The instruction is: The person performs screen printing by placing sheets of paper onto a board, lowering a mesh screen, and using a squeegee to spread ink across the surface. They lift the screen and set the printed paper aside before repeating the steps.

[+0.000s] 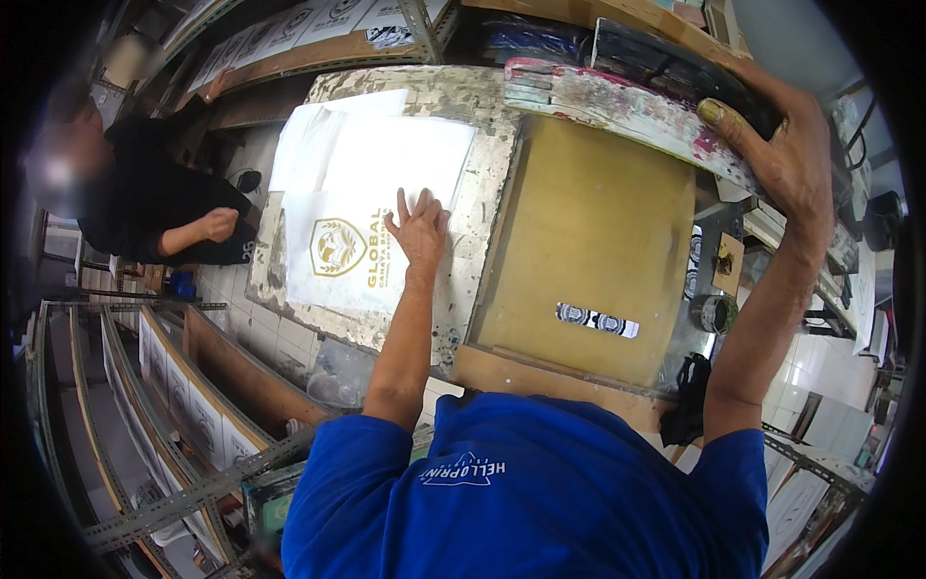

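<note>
My left hand (pixel 421 230) lies with its fingers spread on a stack of white sheets (pixel 415 154), at the left of the work surface. Beside its fingers, the top sheet carries a gold printed crest (pixel 338 247) and gold lettering. At the upper right, my right hand (pixel 786 145) is wrapped round the end of a paint-stained wooden frame (pixel 617 101), thumb on top. Most of its fingers are hidden behind the frame. Between my arms is a smooth yellow-brown panel (pixel 588 232), with a small black-and-white printed strip (pixel 596 319) lying near its front edge.
The sheets lie on a worn, stained tabletop (pixel 463 261). Another person in dark clothes (pixel 154 183) stands at the left. Metal racks with printed sheets (pixel 183 386) fill the lower left, and a shelf of prints (pixel 299 34) runs behind. A small tub (pixel 714 314) sits right of the panel.
</note>
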A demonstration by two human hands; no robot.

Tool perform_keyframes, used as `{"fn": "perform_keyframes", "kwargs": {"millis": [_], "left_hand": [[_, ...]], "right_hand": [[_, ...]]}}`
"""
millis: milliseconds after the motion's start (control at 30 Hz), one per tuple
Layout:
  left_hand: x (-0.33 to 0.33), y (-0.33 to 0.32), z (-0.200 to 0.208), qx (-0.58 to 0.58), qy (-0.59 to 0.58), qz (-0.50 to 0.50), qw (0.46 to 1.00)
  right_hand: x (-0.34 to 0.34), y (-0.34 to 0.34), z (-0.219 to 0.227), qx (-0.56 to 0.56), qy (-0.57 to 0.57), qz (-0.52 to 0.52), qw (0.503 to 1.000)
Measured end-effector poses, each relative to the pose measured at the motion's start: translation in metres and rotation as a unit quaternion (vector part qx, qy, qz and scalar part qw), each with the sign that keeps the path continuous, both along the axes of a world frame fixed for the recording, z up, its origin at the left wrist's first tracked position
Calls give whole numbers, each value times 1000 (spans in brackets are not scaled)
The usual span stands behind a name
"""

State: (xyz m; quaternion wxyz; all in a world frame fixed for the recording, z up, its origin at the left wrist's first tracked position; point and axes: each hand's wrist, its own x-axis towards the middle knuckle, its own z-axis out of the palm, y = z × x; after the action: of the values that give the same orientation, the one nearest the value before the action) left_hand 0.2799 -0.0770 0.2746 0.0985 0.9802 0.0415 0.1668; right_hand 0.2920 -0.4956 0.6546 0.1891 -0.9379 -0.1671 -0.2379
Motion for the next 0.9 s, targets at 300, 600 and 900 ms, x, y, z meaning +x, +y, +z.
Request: {"fn": "perform_keyframes", "kwargs": {"millis": [300, 600, 900], "left_hand": [[8, -10, 2, 9, -41, -4, 999], [0, -12, -11, -34, 49, -40, 997], [-10, 5, -12, -76, -21, -39, 996]], "right_hand": [[-1, 2, 3, 10, 43, 18, 999], [0, 1, 4, 15, 41, 3, 999], [-5, 5, 6, 16, 51, 0, 999]]}}
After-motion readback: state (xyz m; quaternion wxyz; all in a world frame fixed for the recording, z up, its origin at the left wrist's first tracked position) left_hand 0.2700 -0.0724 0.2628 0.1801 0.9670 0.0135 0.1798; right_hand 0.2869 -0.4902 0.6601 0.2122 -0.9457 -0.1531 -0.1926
